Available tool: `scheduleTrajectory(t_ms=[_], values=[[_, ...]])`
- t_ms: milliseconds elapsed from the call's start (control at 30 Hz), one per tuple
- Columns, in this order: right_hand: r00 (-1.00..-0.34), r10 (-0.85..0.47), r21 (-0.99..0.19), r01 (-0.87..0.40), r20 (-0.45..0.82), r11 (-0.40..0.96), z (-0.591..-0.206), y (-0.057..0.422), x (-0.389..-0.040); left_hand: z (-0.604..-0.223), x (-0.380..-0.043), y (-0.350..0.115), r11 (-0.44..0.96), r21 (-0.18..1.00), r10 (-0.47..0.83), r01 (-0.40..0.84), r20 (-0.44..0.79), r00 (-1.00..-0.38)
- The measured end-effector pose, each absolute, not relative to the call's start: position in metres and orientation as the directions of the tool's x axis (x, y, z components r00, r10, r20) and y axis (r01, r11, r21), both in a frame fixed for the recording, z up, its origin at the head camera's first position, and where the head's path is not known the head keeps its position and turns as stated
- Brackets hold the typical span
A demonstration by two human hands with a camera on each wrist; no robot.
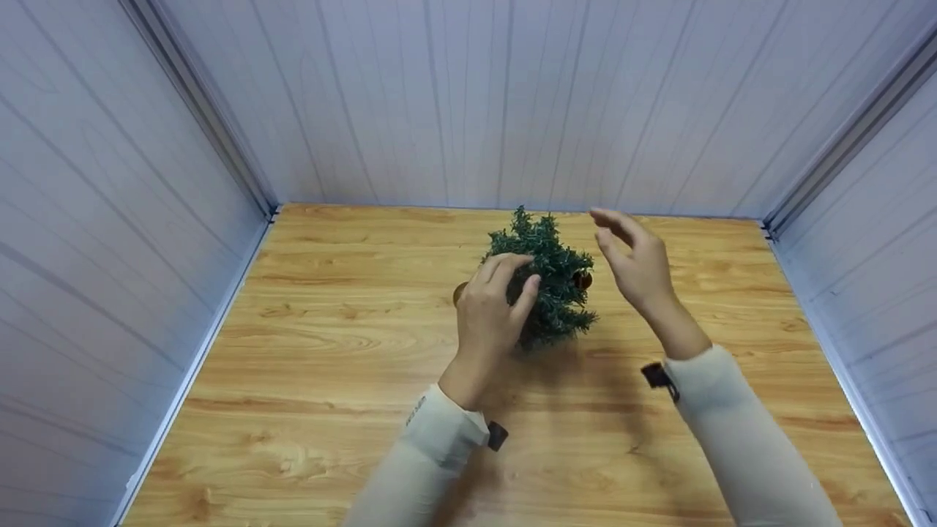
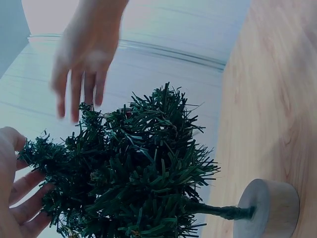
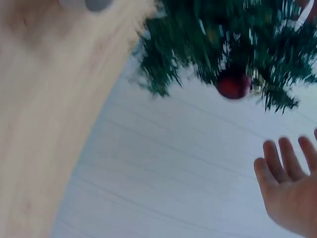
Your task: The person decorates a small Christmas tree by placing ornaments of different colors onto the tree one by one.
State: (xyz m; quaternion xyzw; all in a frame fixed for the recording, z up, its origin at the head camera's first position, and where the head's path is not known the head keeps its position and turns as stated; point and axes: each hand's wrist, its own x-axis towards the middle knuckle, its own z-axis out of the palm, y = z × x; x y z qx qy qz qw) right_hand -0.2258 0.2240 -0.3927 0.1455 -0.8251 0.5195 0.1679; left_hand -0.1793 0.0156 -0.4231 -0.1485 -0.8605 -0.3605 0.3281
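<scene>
A small artificial Christmas tree (image 1: 560, 285) stands upright on the table, its dark green bristles bushy. The left wrist view shows its thin trunk set in a round wooden base (image 2: 270, 210). From its branches hangs a shiny dark red bauble (image 3: 233, 85). My left hand (image 1: 487, 311) is at the near left of the tree, thumb apart and fingers gently bent by the upper branches; whether they touch the bristles I cannot tell. To the right, my right hand (image 1: 640, 271) hovers apart from the tree, fingers loosely spread and holding nothing.
Wood-grain table (image 1: 329, 366) lies under both arms. Pale panelled walls (image 1: 468, 102) rise at the back and on both sides. A brownish round thing (image 1: 459, 294), partly hidden, shows just left of my left hand.
</scene>
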Motion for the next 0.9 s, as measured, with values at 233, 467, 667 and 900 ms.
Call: scheduleTrajectory(t_ms=[233, 467, 667, 900], values=[[-0.921, -0.319, -0.814, -0.358, 0.226, 0.457, -0.375, 0.210, -0.241, -0.429, -0.176, 0.023, 0.712, 0.478, 0.029, 0.515, 0.713, -0.701], [-0.923, -0.325, -0.816, -0.344, 0.204, 0.465, -0.363, 0.200, -0.231, -0.432, -0.172, 0.029, 0.729, 0.440, 0.041, 0.524, 0.736, -0.676], [-0.934, -0.276, -0.809, -0.339, 0.227, 0.480, -0.383, 0.209, -0.245, -0.433, -0.175, 0.030, 0.736, 0.434, 0.036, 0.519, 0.741, -0.670], [-0.939, -0.246, -0.829, -0.330, 0.240, 0.451, -0.392, 0.212, -0.246, -0.432, -0.178, 0.029, 0.749, 0.430, 0.030, 0.504, 0.738, -0.674]])
